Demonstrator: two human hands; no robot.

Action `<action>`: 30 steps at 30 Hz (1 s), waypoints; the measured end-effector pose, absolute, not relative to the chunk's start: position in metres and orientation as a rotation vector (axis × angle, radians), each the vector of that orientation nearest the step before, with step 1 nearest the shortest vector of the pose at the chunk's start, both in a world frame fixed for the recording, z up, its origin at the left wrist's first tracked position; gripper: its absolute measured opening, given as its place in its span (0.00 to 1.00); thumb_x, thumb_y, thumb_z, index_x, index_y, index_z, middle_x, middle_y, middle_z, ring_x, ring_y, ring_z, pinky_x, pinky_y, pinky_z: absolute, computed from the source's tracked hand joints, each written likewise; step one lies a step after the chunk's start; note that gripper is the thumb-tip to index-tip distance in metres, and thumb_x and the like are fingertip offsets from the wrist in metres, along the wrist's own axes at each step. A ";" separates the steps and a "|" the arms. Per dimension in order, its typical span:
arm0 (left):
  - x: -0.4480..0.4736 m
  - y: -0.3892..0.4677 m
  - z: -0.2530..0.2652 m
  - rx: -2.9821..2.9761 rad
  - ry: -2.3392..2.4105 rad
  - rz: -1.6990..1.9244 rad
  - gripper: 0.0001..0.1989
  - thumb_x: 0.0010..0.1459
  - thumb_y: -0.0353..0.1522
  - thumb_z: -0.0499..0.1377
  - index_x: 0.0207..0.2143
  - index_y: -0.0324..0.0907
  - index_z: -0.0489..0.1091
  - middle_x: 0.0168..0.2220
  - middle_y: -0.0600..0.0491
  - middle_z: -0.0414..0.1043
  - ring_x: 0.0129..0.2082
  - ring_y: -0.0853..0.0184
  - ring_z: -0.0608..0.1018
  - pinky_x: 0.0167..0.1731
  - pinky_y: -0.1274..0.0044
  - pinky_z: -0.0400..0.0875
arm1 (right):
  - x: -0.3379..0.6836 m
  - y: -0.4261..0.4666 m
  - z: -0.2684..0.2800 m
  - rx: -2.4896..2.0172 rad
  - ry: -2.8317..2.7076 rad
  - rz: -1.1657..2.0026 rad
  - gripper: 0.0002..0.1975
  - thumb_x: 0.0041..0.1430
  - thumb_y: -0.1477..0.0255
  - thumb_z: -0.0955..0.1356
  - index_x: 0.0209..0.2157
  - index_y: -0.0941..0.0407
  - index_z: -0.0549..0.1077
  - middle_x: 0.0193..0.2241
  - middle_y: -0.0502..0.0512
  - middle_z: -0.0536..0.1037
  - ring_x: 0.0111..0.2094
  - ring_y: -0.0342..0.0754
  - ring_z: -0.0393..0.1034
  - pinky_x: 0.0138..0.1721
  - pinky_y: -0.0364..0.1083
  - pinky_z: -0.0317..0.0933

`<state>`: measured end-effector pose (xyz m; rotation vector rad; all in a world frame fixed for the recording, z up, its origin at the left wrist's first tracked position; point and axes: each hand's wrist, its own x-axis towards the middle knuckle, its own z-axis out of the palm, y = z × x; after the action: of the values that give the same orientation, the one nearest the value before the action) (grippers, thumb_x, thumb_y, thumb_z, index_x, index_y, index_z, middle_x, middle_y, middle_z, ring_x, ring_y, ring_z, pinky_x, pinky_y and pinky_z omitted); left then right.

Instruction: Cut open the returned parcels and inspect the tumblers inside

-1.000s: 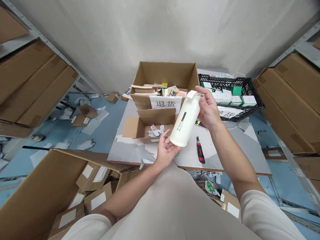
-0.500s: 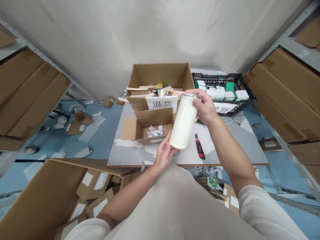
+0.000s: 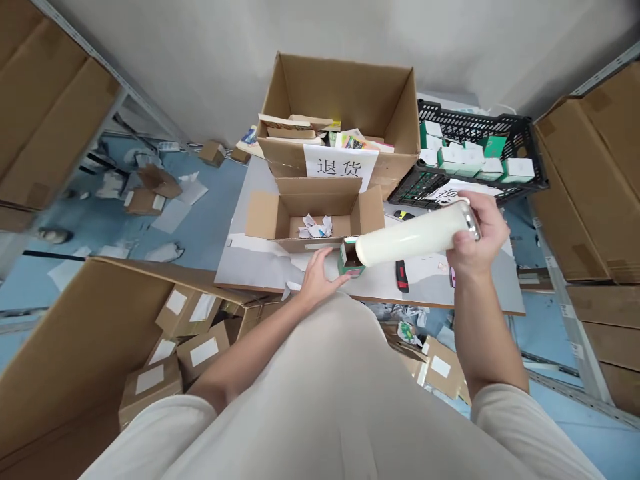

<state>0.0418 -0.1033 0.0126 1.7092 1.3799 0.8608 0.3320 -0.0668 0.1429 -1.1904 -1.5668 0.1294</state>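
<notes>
My right hand [image 3: 477, 233] grips a cream-white bottle [image 3: 410, 237] by its silver-lidded end. The bottle is tilted almost level, its base pointing left over a small open-topped green box [image 3: 351, 259]. The base overlaps the box's right side in view; I cannot tell whether they touch. My left hand [image 3: 319, 279] is open at the box's left, thumb and fingers spread, with the thumb by its lower front. Just behind is an open carton [image 3: 320, 190] with crumpled paper [image 3: 316, 227] inside. To the right of the green box lies a black and red utility knife [image 3: 402, 276].
A large carton [image 3: 345, 80] of books with a paper sign stands behind. A black crate [image 3: 537, 150] of green-and-white boxes is at the back right. A big carton [image 3: 50, 373] of small parcels sits at lower left. Shelves with cartons flank both sides.
My left hand has left the bottle's base and moved down beside the green box, now in view. My right hand has swung the bottle from near upright to almost level. The view has tipped down.
</notes>
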 end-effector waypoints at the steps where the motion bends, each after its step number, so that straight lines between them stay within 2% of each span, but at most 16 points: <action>1: 0.048 -0.101 0.009 1.710 1.420 0.814 0.41 0.45 0.47 0.68 0.58 0.42 0.58 0.58 0.40 0.63 0.59 0.50 0.67 0.56 0.58 0.64 | 0.331 -0.073 0.137 -1.193 -1.546 0.078 0.35 0.48 0.40 0.64 0.46 0.54 0.73 0.40 0.59 0.69 0.45 0.59 0.68 0.44 0.59 0.65; 5: 0.077 -0.089 -0.004 1.625 1.528 0.757 0.45 0.44 0.43 0.68 0.60 0.35 0.54 0.59 0.35 0.61 0.60 0.49 0.64 0.58 0.59 0.61 | 0.319 -0.089 0.115 -1.232 -1.509 0.033 0.34 0.47 0.43 0.66 0.44 0.56 0.72 0.39 0.59 0.67 0.42 0.56 0.67 0.41 0.56 0.65; 8: 0.087 -0.080 -0.017 1.504 1.497 0.796 0.46 0.41 0.39 0.70 0.60 0.34 0.55 0.59 0.33 0.60 0.60 0.47 0.64 0.58 0.58 0.61 | 0.312 -0.100 0.100 -1.248 -1.489 0.068 0.31 0.49 0.45 0.65 0.43 0.57 0.71 0.38 0.58 0.67 0.41 0.55 0.66 0.41 0.56 0.65; 12: 0.085 -0.076 -0.036 1.412 1.355 0.882 0.38 0.45 0.36 0.67 0.58 0.39 0.59 0.58 0.38 0.63 0.58 0.49 0.67 0.55 0.57 0.63 | 0.306 -0.110 0.089 -1.306 -1.535 0.109 0.27 0.50 0.49 0.66 0.43 0.55 0.71 0.37 0.59 0.67 0.41 0.56 0.66 0.42 0.57 0.66; 16: 0.081 -0.082 -0.045 1.421 1.330 0.898 0.31 0.48 0.32 0.64 0.55 0.42 0.60 0.56 0.41 0.64 0.57 0.53 0.68 0.48 0.63 0.69 | 0.298 -0.107 0.084 -1.426 -1.568 0.131 0.22 0.49 0.57 0.68 0.44 0.54 0.70 0.39 0.60 0.65 0.43 0.57 0.66 0.41 0.56 0.68; 20: 0.079 -0.091 -0.046 1.470 1.292 0.844 0.27 0.49 0.31 0.62 0.53 0.41 0.61 0.52 0.42 0.66 0.52 0.56 0.71 0.42 0.67 0.72 | 0.291 -0.105 0.079 -1.464 -1.659 0.156 0.24 0.46 0.62 0.70 0.46 0.54 0.68 0.42 0.62 0.65 0.46 0.59 0.65 0.42 0.57 0.69; 25: 0.074 -0.087 -0.051 1.454 1.259 0.825 0.26 0.47 0.27 0.60 0.51 0.40 0.61 0.50 0.43 0.68 0.51 0.56 0.71 0.50 0.63 0.68 | 0.285 -0.111 0.071 -1.222 -2.101 0.314 0.29 0.48 0.62 0.73 0.52 0.54 0.66 0.45 0.64 0.69 0.49 0.60 0.66 0.48 0.59 0.67; 28: 0.071 -0.080 -0.053 1.425 1.182 0.820 0.25 0.47 0.26 0.58 0.50 0.41 0.62 0.50 0.45 0.69 0.52 0.58 0.71 0.52 0.63 0.66 | 0.283 -0.105 0.070 -1.053 -2.373 0.366 0.26 0.53 0.61 0.71 0.52 0.53 0.67 0.46 0.64 0.72 0.48 0.58 0.68 0.51 0.59 0.65; 30: 0.070 -0.077 -0.052 1.427 1.131 0.809 0.25 0.47 0.25 0.58 0.50 0.42 0.63 0.50 0.46 0.69 0.53 0.59 0.71 0.54 0.64 0.65 | 0.281 -0.097 0.068 -1.020 -2.510 0.375 0.24 0.56 0.60 0.70 0.52 0.54 0.68 0.46 0.64 0.73 0.49 0.58 0.68 0.57 0.63 0.60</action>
<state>0.0705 -0.0769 -0.0519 1.4268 1.1312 0.8091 0.2814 -0.0975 0.0681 -1.0202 -2.5104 0.3754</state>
